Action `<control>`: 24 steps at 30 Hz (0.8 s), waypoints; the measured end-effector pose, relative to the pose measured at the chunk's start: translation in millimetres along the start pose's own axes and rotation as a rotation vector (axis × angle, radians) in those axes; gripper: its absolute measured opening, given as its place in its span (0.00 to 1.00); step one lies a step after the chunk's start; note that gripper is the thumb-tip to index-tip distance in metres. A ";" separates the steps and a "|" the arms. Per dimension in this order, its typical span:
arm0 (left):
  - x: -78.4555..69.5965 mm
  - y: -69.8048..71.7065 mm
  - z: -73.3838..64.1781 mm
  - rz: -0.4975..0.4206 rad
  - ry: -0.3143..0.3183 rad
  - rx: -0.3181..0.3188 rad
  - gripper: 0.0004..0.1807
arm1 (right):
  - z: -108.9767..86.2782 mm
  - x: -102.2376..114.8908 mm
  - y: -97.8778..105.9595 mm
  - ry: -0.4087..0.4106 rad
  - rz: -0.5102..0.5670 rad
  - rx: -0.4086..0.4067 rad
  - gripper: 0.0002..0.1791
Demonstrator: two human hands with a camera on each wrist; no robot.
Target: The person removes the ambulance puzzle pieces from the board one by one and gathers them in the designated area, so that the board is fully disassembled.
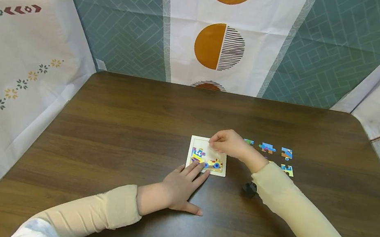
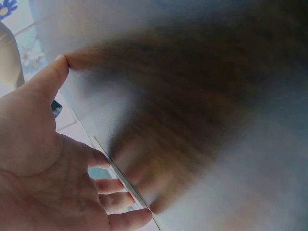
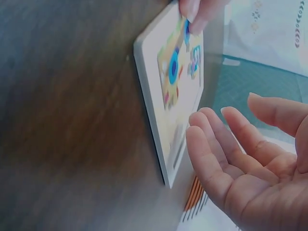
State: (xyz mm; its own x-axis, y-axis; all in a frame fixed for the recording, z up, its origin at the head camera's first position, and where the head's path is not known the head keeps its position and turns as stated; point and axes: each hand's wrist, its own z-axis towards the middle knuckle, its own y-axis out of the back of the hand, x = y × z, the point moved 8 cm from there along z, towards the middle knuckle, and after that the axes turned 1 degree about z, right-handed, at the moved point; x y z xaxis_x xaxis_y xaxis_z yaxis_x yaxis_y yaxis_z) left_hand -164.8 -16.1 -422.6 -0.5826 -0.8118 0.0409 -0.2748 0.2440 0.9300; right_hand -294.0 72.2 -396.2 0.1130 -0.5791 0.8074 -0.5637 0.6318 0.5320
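Note:
A small white puzzle tray (image 1: 202, 142) lies on the table, with joined picture pieces (image 1: 215, 165) along its near side and a blue and yellow piece (image 1: 197, 153) at its left. My left hand (image 1: 182, 188) is spread, its fingertips resting on the tray's near edge and its thumb out on the tabletop; the left wrist view shows the palm (image 2: 48, 159). Over the tray's far right part is my right hand (image 1: 231, 143). In the right wrist view this hand (image 3: 250, 163) has loosely bent fingers, thumb apart, and nothing visible between them.
Several loose puzzle pieces (image 1: 267, 148) lie right of the tray, some partly hidden by the right arm. A black device (image 1: 249, 189) sits under the right wrist. The brown wooden table (image 1: 129, 125) ends at a patterned cloth (image 1: 128, 34) behind.

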 end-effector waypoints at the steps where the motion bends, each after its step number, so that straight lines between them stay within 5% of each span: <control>1: 0.0 -0.1 0.1 0.000 0.000 0.001 0.56 | 1.3 0.8 -2.6 0.003 -0.003 0.008 0.12; 11: -0.1 0.4 0.3 0.002 -0.003 -0.010 0.56 | 10.2 11.2 -18.4 0.070 -0.113 0.016 0.13; 24: -0.1 -0.8 1.0 0.010 0.000 0.001 0.56 | 15.7 11.8 -25.6 0.034 -0.099 0.057 0.11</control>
State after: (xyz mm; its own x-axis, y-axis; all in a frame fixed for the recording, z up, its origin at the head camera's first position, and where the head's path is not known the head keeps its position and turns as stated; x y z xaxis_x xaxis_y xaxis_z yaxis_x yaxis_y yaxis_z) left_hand -165.3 -15.7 -423.7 -0.5855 -0.8091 0.0500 -0.2697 0.2527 0.9292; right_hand -291.1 41.2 -404.3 0.1977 -0.6187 0.7603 -0.5936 0.5417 0.5951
